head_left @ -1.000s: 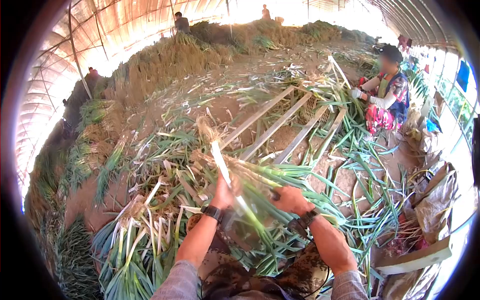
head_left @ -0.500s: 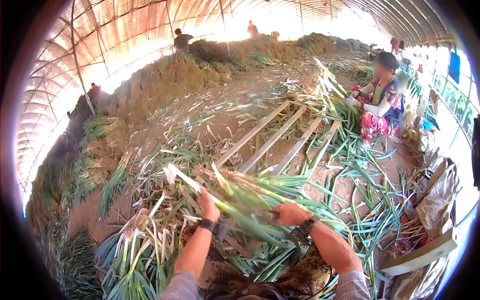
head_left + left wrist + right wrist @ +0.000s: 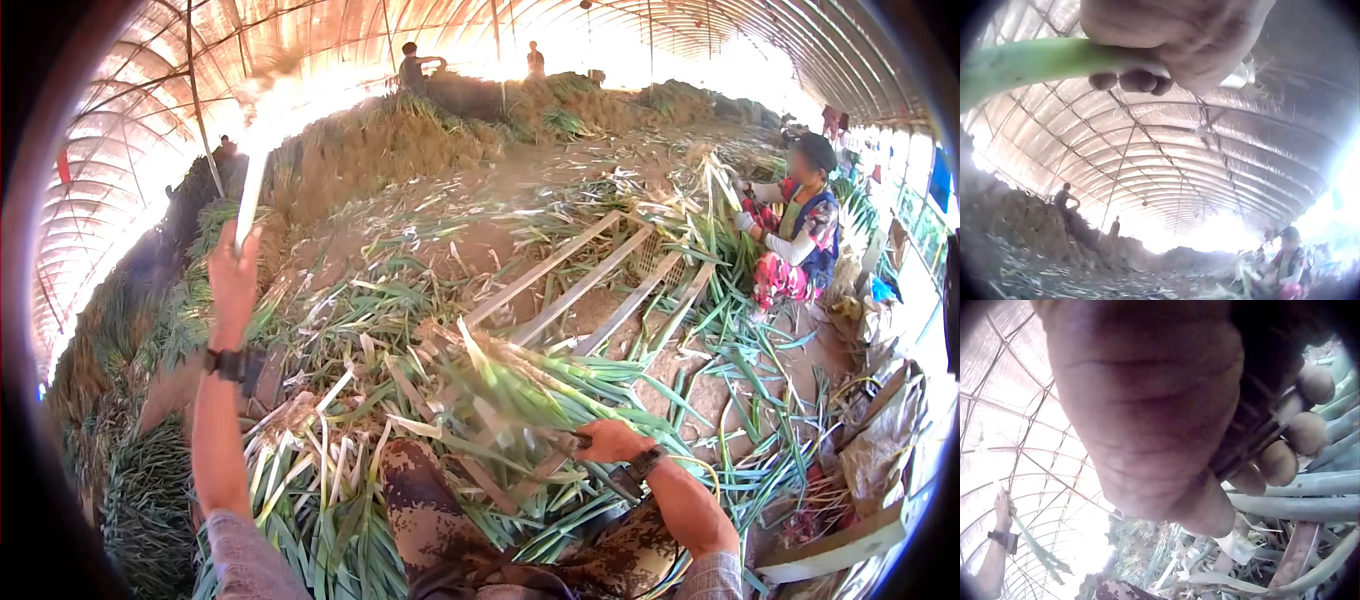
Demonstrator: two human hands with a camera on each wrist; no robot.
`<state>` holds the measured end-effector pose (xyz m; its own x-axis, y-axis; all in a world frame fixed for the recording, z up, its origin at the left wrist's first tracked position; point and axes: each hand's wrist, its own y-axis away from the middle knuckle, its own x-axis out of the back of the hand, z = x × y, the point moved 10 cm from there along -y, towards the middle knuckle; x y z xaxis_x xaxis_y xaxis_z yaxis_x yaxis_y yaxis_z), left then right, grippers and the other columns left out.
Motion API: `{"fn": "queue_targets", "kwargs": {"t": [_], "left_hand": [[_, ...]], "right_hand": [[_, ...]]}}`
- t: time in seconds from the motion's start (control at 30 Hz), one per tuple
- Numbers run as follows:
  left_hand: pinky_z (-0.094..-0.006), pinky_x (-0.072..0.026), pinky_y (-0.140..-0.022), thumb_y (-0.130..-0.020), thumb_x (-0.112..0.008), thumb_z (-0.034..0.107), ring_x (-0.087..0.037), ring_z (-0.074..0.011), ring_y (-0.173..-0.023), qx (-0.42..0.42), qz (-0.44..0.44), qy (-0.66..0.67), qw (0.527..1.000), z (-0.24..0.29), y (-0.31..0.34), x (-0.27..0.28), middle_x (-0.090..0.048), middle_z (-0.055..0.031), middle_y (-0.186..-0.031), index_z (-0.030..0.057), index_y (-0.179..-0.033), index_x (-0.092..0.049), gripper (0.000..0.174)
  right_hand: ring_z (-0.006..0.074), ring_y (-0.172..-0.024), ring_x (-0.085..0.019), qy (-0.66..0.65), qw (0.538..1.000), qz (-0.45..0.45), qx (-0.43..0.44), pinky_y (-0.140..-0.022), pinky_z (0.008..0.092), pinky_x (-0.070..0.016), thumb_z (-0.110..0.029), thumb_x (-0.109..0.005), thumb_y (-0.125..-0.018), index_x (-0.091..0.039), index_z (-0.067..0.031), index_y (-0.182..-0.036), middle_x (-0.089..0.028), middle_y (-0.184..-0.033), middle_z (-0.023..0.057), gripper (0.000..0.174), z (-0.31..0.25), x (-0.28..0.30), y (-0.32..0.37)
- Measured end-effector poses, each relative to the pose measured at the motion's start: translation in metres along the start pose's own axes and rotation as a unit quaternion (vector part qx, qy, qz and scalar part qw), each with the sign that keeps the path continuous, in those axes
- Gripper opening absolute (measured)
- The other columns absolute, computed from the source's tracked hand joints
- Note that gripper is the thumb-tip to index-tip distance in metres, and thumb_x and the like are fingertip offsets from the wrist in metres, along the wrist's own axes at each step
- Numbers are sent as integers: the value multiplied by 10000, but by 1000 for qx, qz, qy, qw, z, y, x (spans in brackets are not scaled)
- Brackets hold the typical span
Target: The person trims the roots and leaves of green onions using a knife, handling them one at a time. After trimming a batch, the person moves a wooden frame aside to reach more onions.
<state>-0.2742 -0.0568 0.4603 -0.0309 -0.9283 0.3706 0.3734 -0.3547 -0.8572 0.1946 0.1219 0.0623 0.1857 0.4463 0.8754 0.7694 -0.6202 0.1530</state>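
Note:
Raised high on the left, my left hand (image 3: pixel 233 280) grips a single leek (image 3: pixel 252 195) by its stem. The white end and blurred roots point up, above the hand; green stalk shows beside the fist (image 3: pixel 1172 37) in the left wrist view. My right hand (image 3: pixel 612 442) stays low over a heap of leeks (image 3: pixel 570 375), its fingers curled around a thin dark object (image 3: pixel 580 438). Up close in the right wrist view, that object lies between palm and fingertips (image 3: pixel 1279 462); I cannot tell its kind. Blurred leaves lie just left of this hand.
Leeks (image 3: pixel 330 490) lie by my left knee. Ahead, wooden slats (image 3: pixel 560 310) slope over a crate (image 3: pixel 655 260). A person (image 3: pixel 795 225) sits at the right handling leeks. Tall leek piles (image 3: pixel 390 150) line the far left, with people behind. A pale board (image 3: pixel 835 550) lies front right.
My left hand has lifted a leek from the heap, swinging up and left with it until its white end points upward. My right hand has stayed low, still holding the dark object.

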Motion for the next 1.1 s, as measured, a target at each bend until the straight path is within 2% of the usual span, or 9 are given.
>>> {"fn": "queue_targets", "kwargs": {"t": [0.17, 0.23, 0.37, 0.47, 0.63, 0.67, 0.87, 0.97, 1.1], "left_hand": [[-455, -511, -697, -928, -658, 311, -661, -374, -818, -109, -228, -263, 931, -113, 90, -2, -686, -216, -947, 19, -1107, -631, 344], [-471, -510, -773, -905, -675, 309, -660, -373, -903, 77, -323, -234, 914, -147, 155, -6, -673, -233, -990, 27, -1109, -634, 351], [-387, -547, -714, -939, -590, 381, -667, -213, -821, 183, -442, -35, 877, -41, 252, -80, -704, -144, -973, 43, -1075, -689, 377], [-357, -562, -834, -932, -580, 548, -655, -230, -988, 339, -541, 289, 714, 44, 345, -162, -641, -139, -1164, 57, -1346, -532, 644], [-294, -561, -695, -974, -605, 430, -652, -132, -877, 357, -488, 405, 685, 132, 420, -288, -633, -48, -1009, 96, -1071, -617, 348], [-288, -550, -667, -967, -627, 388, -655, -122, -824, 437, -469, 494, 587, 144, 444, -308, -646, -40, -943, 94, -1016, -628, 298], [-336, -554, -596, -965, -635, 288, -658, -162, -730, 469, -423, 482, 608, 148, 472, -354, -662, -40, -890, 69, -1011, -628, 223], [-263, -493, -670, -978, -578, 280, -596, -99, -762, 511, -450, 548, 486, 175, 443, -330, -661, -35, -865, 70, -962, -648, 222], [-311, -534, -658, -984, -597, 308, -629, -136, -822, 448, -487, 518, 543, 143, 469, -373, -663, -36, -956, 55, -1042, -644, 263]], "right_hand": [[395, -877, -660, -13, 999, 29, 14, -799, 458, -532, -461, -675, -777, -700, -78, -1090, -699, -928, 190, 495, 4, 8, 2], [415, -828, -658, -12, 996, 75, 35, -756, 477, -535, -438, -671, -779, -701, -79, -1058, -695, -877, 196, 456, 6, 14, 5], [406, -823, -661, 6, 996, 92, 11, -746, 486, -531, -435, -650, -799, -699, -72, -1013, -692, -869, 203, 424, 9, 17, -4], [400, -815, -664, 10, 991, 131, 22, -739, 494, -528, -432, -623, -821, -695, -76, -974, -687, -849, 208, 395, -14, 29, -9], [401, -781, -667, 24, 988, 152, 22, -723, 486, -535, -450, -627, -834, -695, -100, -985, -689, -812, 192, 388, -24, 24, -10], [401, -772, -668, 33, 986, 158, 31, -716, 483, -537, -451, -639, -830, -696, -101, -987, -690, -806, 190, 388, -24, 26, -6], [375, -1024, -627, 29, 993, 118, -6, -874, 478, -504, -307, -741, -754, -570, -56, -1233, -675, -1078, 182, 567, -11, 28, 16], [368, -1155, -541, 42, 988, 147, 7, -935, 456, -481, -249, -758, -751, -538, -7, -1260, -616, -1169, 183, 605, -5, 33, 20], [392, -984, -614, 14, 981, 191, 32, -842, 467, -510, -261, -762, -753, -609, -35, -1129, -657, -1021, 189, 464, 21, 23, 6]]}}
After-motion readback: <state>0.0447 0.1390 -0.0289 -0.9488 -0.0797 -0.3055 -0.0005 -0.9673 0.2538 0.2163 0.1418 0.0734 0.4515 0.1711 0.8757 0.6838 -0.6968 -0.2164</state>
